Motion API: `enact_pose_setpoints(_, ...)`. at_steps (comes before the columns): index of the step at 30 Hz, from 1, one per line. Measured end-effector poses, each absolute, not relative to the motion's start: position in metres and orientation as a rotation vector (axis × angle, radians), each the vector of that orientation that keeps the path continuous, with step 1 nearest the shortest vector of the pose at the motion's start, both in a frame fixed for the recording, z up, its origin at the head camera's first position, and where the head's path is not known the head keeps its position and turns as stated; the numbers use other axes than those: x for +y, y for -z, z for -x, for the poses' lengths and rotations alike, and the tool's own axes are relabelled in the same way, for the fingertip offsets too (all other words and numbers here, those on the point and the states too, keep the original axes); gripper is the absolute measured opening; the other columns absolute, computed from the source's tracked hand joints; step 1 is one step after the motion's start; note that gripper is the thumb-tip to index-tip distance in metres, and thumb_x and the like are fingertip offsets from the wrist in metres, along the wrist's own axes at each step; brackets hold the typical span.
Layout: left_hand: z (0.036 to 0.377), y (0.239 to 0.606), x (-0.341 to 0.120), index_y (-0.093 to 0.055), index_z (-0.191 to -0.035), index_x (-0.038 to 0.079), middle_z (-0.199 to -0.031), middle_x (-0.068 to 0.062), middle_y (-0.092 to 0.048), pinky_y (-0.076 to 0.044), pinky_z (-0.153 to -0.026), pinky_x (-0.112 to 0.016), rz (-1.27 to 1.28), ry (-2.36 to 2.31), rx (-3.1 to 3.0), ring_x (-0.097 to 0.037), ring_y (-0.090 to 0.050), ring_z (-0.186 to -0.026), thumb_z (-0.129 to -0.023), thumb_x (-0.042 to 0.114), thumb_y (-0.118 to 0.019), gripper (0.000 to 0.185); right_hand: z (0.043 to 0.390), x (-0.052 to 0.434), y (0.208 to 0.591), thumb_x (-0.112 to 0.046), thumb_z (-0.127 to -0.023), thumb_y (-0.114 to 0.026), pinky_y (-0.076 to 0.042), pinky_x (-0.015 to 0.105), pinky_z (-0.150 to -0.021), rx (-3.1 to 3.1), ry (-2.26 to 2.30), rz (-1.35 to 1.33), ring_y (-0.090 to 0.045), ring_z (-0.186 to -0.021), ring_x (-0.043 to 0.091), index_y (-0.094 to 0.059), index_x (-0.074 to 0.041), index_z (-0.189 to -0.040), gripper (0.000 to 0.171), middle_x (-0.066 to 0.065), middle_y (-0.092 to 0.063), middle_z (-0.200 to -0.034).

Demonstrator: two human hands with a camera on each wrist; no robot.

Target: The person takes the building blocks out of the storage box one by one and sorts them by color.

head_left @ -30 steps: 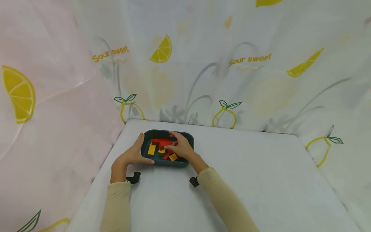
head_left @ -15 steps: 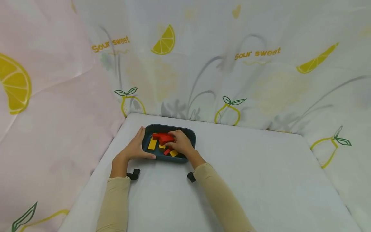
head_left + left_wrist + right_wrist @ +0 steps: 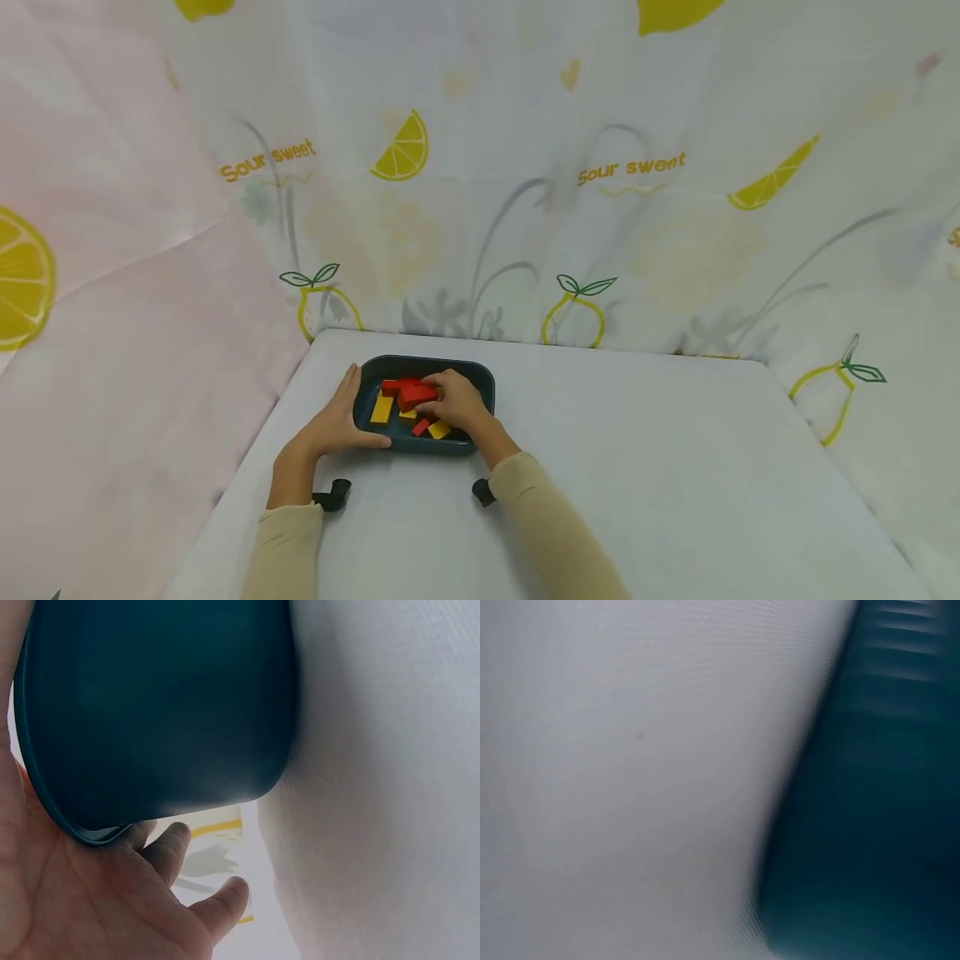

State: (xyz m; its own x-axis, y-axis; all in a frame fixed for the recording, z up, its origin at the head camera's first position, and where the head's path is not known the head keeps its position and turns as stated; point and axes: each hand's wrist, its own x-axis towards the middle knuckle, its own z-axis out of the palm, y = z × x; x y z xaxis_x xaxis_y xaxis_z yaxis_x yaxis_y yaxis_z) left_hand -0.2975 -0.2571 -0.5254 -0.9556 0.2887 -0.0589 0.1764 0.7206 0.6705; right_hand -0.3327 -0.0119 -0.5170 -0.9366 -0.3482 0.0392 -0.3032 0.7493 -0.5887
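Note:
A dark teal tray (image 3: pixel 480 379) sits near the table's far left corner and holds several red and yellow blocks. My left hand (image 3: pixel 335 421) lies flat against the tray's left side, thumb along its front edge; the left wrist view shows the tray wall (image 3: pixel 157 712) over my palm (image 3: pixel 82 900). My right hand (image 3: pixel 455 403) is inside the tray, its fingers curled on a red block (image 3: pixel 416 394). A yellow block (image 3: pixel 382 408) lies at the tray's left, and a small red block (image 3: pixel 421 427) and a yellow block (image 3: pixel 439 430) lie by my right wrist. The right wrist view shows only the blurred tray wall (image 3: pixel 870 810) and the tablecloth.
A white cloth covers the table (image 3: pixel 675 483), with bare cloth stretching to the right and front of the tray. Lemon-print curtains (image 3: pixel 525 192) hang close behind and to the left. Black wrist camera mounts (image 3: pixel 333 495) sit on both forearms.
My right hand has curled onto the red block and shifted slightly left inside the tray. The left hand stays at the tray's side. The head view has tilted a little.

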Motion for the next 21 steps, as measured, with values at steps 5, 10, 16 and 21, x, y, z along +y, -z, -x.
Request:
enact_pose_setpoints(5, 0.2968, 0.5267, -0.2583, 0.009, -0.157, 0.003, -0.166, -0.018, 0.013, -0.015, -0.118, -0.065, -0.37, -1.066, 2.76, -0.042, 0.0, -0.152, -0.063, 0.061, -0.085, 0.145, 0.3332, -0.0132, 0.5166, -0.038, -0.083, -0.08, -0.051, 0.023, -0.077, 2.858, 0.957, 0.536, -0.057, -0.086, 0.013, -0.072, -0.019, -0.12, 0.043, 0.001, -0.067, -0.108)
enact_pose_setpoints(10, 0.2989, 0.5251, -0.2585, 0.009, -0.158, 0.005, -0.166, -0.017, 0.013, -0.016, -0.117, -0.066, -0.362, -1.052, 2.771, -0.042, -0.001, -0.152, -0.064, 0.062, -0.084, 0.145, 0.3363, -0.0121, 0.5156, -0.038, -0.08, -0.081, -0.052, 0.023, -0.077, 2.826, 1.014, 0.527, -0.058, -0.087, 0.013, -0.075, -0.019, -0.114, 0.039, 0.0, -0.068, -0.107)
enact_pose_setpoints(16, 0.2987, 0.5248, -0.2584, 0.011, -0.158, 0.008, -0.166, -0.017, 0.01, -0.016, -0.117, -0.066, -0.345, -1.047, 2.76, -0.041, -0.002, -0.152, -0.064, 0.063, -0.084, 0.145, 0.3356, -0.0118, 0.5146, -0.038, -0.08, -0.082, -0.053, 0.027, -0.081, 2.828, 1.05, 0.546, -0.058, -0.09, 0.015, -0.075, -0.017, -0.113, 0.04, 0.001, -0.069, -0.109)
enact_pose_setpoints(21, 0.296, 0.5279, -0.258, 0.01, -0.158, 0.006, -0.166, -0.018, 0.008, -0.016, -0.118, -0.066, -0.337, -1.069, 2.752, -0.042, -0.004, -0.152, -0.063, 0.061, -0.085, 0.145, 0.3321, -0.0117, 0.5184, -0.039, -0.082, -0.08, -0.053, 0.027, -0.087, 2.84, 1.047, 0.568, -0.058, -0.093, 0.014, -0.074, -0.017, -0.116, 0.041, 0.001, -0.068, -0.11)
